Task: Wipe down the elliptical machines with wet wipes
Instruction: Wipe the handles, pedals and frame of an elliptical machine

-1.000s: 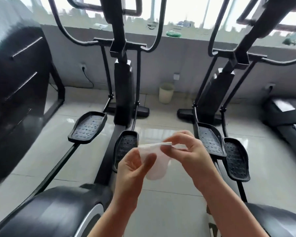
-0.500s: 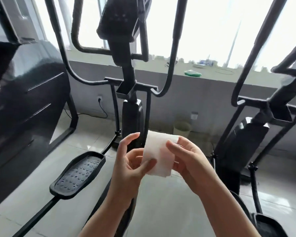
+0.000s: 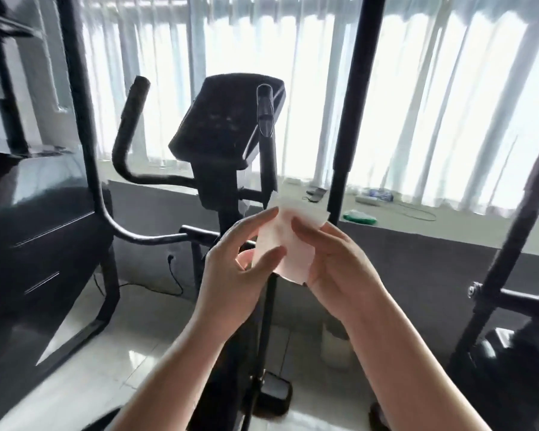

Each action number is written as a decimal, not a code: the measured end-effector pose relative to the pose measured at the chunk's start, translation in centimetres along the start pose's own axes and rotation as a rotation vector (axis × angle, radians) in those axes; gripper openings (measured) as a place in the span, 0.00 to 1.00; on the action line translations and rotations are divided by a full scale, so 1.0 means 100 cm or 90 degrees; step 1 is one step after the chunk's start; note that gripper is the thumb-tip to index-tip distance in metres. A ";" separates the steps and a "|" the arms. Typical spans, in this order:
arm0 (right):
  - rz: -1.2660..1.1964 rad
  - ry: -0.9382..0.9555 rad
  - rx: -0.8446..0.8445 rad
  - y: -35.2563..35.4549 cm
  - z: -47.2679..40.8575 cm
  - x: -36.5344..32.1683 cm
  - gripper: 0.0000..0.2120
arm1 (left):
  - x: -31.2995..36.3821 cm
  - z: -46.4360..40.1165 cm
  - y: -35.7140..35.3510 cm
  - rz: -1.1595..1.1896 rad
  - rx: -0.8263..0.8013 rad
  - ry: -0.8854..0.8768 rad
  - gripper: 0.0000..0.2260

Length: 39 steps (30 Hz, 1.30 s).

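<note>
A white wet wipe (image 3: pixel 288 244) is held up in front of me between both hands. My left hand (image 3: pixel 234 281) pinches its left edge with thumb and fingers. My right hand (image 3: pixel 339 265) grips its right side, thumb across the front. Straight behind the wipe stands a black elliptical machine with its console (image 3: pixel 227 122), two short fixed handles (image 3: pixel 128 132) and tall moving poles (image 3: pixel 355 104). A second elliptical's frame (image 3: pixel 511 244) stands at the right edge.
A large black machine (image 3: pixel 35 231) fills the left side. A grey sill (image 3: pixel 417 225) under bright curtained windows carries small items, among them a green pack (image 3: pixel 360 217). A pale bin (image 3: pixel 335 346) stands on the tiled floor behind my right forearm. A power cable (image 3: pixel 171 281) runs along the wall.
My view has tilted up from the pedals and floor to the console and windows. Both hands have risen with the wipe and have kept hold of it.
</note>
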State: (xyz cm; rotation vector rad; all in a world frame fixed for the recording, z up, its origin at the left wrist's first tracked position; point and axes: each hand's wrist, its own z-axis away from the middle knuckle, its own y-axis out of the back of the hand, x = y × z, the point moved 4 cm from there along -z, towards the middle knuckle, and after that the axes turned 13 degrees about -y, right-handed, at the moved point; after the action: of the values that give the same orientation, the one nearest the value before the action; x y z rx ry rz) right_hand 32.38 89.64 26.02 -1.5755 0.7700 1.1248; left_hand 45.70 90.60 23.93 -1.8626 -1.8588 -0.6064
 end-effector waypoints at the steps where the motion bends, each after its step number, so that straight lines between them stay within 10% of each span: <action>1: 0.025 0.005 0.011 -0.003 -0.021 -0.011 0.17 | -0.011 -0.020 0.007 -0.016 -0.009 -0.039 0.22; 6: 0.246 0.005 0.061 -0.017 -0.109 -0.070 0.14 | -0.062 -0.113 0.049 -0.107 -0.016 -0.170 0.21; 18: 0.181 0.024 -0.038 0.001 -0.200 -0.146 0.14 | -0.113 -0.231 0.033 -0.127 -0.018 -0.358 0.22; 22: 0.167 0.303 0.076 0.011 -0.210 -0.173 0.05 | -0.125 -0.238 0.027 -0.122 -0.011 -0.358 0.23; 28: 0.917 0.911 0.274 -0.027 -0.262 -0.190 0.11 | -0.189 -0.233 0.054 -0.260 0.092 -0.302 0.17; 39: 1.182 0.714 0.164 0.013 -0.237 -0.073 0.10 | -0.260 -0.218 0.057 -0.390 -0.004 -0.195 0.24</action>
State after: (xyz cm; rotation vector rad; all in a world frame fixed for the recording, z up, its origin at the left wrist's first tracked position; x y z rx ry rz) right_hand 35.44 66.19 33.64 -0.7919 3.3113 0.9553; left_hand 51.29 56.73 26.25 -1.4288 -2.6617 -0.5308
